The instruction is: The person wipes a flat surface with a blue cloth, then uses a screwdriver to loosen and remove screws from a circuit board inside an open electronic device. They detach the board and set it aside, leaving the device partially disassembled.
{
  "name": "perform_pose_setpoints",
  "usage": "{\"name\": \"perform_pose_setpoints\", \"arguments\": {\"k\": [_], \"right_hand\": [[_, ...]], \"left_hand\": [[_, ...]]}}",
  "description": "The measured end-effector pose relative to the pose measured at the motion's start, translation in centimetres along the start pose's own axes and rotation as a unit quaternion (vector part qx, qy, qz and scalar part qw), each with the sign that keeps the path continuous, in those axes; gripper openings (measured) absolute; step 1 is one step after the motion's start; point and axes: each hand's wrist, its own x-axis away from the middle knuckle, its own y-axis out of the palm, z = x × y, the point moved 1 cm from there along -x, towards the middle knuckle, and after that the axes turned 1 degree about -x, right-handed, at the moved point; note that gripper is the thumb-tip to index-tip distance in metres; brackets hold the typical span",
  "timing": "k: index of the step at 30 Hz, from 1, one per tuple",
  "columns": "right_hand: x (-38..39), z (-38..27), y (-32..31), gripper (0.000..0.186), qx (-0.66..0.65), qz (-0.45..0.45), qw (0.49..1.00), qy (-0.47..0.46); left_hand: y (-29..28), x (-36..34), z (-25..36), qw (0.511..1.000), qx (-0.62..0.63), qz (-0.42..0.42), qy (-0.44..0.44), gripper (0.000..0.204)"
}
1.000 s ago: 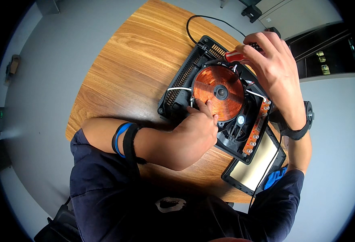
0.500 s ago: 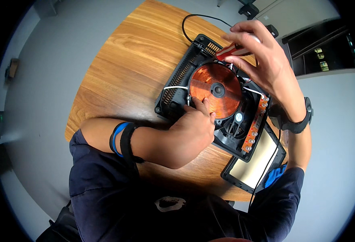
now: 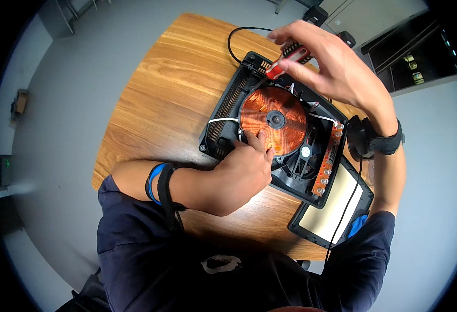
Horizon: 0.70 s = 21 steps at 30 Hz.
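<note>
An opened induction cooker base [image 3: 219,106] lies on the table, its round copper coil [image 3: 262,106] facing up. The fingertips of my left hand [image 3: 244,169] press on the coil's near rim, the hand closed about that edge. At the far side, my right hand [image 3: 332,62] holds a screwdriver [image 3: 283,66] with a red, black and grey handle between thumb and fingers. Its shaft slants down toward the coil's far left edge; the tip is hard to make out. A white wire [image 3: 223,120] runs from the coil's left side. An orange circuit board [image 3: 327,166] sits along the right edge.
A black-framed panel with a cream inner face [image 3: 321,218] lies partly beneath the base at the near right. Beside it is a blue cloth [image 3: 358,225]. A black cord [image 3: 230,44] loops behind the base. The wooden table [image 3: 155,93] has a curved left edge.
My right hand and the screwdriver have shifted left, toward the coil's far left edge, and its fingers have loosened and spread. My left hand keeps its place on the coil. The view has shifted slightly.
</note>
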Motion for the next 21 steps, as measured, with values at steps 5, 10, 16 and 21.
{"name": "perform_pose_setpoints", "arguments": {"k": [5,10,16,21], "right_hand": [[0.5,0.0,-0.5,0.03,0.217,-0.012,0.975,0.048],[0.6,1.0,-0.6,0.03,0.072,0.008,0.99,-0.122],[0.2,1.2,0.4,0.032,0.111,0.016,0.991,0.07],[0.1,0.1,-0.6,0.025,0.147,-0.033,0.987,0.057]], "left_hand": [[-0.2,0.0,0.0,1.0,0.024,-0.01,-0.002,0.054],[-0.1,-0.1,-0.1,1.0,0.007,0.001,0.01,0.055],[-1.5,-0.6,-2.1,0.993,0.096,-0.068,0.028,0.057],[0.2,-0.6,-2.4,0.997,0.047,0.03,-0.049,0.056]]}}
